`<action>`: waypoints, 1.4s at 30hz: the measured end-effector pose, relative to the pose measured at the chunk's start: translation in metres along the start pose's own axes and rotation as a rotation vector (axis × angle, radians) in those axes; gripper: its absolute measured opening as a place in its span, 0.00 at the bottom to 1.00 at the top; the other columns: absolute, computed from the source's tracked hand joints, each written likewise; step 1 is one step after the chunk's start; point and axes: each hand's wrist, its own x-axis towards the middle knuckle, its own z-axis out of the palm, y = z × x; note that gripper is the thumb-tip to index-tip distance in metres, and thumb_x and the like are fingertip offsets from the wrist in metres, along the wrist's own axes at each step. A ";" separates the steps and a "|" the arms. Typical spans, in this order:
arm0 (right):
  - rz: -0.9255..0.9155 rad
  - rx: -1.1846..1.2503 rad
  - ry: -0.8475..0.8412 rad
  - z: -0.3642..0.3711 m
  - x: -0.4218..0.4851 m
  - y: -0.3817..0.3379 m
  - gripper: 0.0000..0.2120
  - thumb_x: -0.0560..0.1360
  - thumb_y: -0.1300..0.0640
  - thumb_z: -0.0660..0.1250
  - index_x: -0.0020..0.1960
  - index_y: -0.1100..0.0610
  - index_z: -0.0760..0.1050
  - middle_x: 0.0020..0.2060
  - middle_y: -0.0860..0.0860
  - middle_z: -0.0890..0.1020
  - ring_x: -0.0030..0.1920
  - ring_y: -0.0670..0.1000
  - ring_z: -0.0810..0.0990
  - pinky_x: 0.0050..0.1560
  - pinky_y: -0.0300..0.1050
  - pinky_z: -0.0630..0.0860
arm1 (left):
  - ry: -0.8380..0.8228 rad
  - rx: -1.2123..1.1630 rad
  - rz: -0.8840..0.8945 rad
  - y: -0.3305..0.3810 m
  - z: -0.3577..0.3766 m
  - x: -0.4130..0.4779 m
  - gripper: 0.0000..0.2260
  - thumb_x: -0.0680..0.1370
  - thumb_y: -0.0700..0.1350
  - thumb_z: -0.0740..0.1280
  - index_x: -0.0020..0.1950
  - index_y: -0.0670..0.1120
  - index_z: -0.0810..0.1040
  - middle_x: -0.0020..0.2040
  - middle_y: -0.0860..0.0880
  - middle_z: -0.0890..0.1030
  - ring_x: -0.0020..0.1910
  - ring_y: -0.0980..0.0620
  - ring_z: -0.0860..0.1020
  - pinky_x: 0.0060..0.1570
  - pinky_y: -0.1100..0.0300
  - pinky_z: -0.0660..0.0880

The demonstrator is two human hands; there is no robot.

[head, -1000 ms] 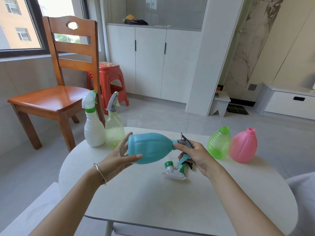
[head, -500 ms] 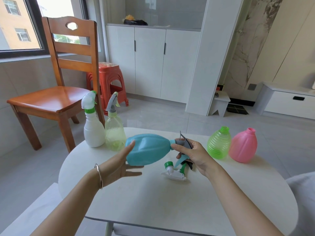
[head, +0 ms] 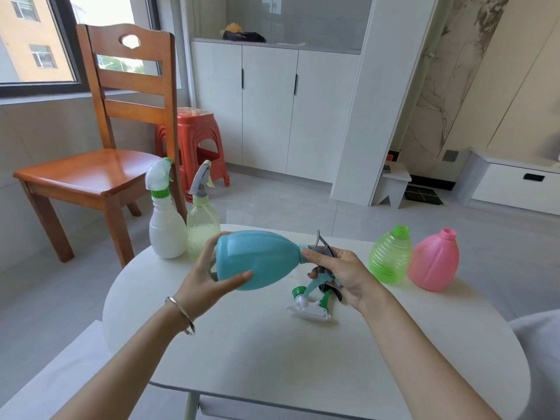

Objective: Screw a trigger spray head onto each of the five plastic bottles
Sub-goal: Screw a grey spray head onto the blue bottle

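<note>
Blue bottle (head: pixel 260 259) lies sideways above the bench (head: pixel 272 359): my left hand (head: pixel 206 283) grips its base at 9 o'clock, my right hand (head: pixel 345 274) is clamped on the grey spray head (head: pixel 324 251) at 3 o'clock. I'd keep neck and collar square, then twist until snug, never forcing crossed threads.

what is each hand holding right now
Left hand: closed round the blue bottle, which lies sideways above the table.
Right hand: closed on the grey spray head at the bottle's neck.
</note>
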 end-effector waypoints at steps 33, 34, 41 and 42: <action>-0.200 0.090 -0.120 0.107 0.030 -0.008 0.07 0.75 0.54 0.66 0.51 0.55 0.79 0.50 0.52 0.85 0.52 0.47 0.80 0.57 0.38 0.75 | -0.145 0.076 -0.126 -0.007 -0.034 -0.014 0.39 0.58 0.52 0.78 0.66 0.57 0.66 0.56 0.51 0.78 0.52 0.54 0.80 0.45 0.57 0.80; -0.227 0.080 -0.116 0.110 0.030 -0.011 0.07 0.75 0.54 0.66 0.51 0.54 0.80 0.48 0.51 0.85 0.50 0.46 0.80 0.54 0.35 0.76 | -0.116 0.070 -0.099 -0.006 -0.033 -0.014 0.39 0.58 0.51 0.78 0.66 0.58 0.66 0.55 0.53 0.78 0.52 0.55 0.80 0.43 0.58 0.80; -0.312 0.021 -0.128 0.128 0.029 -0.011 0.10 0.76 0.53 0.66 0.55 0.53 0.79 0.49 0.46 0.85 0.49 0.40 0.81 0.45 0.28 0.74 | 0.002 0.150 -0.022 -0.008 -0.043 -0.017 0.41 0.61 0.45 0.80 0.67 0.59 0.62 0.58 0.55 0.75 0.52 0.60 0.77 0.40 0.61 0.80; -0.315 0.001 -0.132 0.130 0.030 -0.010 0.11 0.75 0.52 0.66 0.56 0.53 0.79 0.50 0.46 0.84 0.51 0.41 0.81 0.47 0.29 0.75 | 0.022 0.163 -0.010 -0.007 -0.046 -0.018 0.41 0.61 0.43 0.80 0.67 0.59 0.62 0.57 0.55 0.75 0.52 0.61 0.77 0.40 0.61 0.80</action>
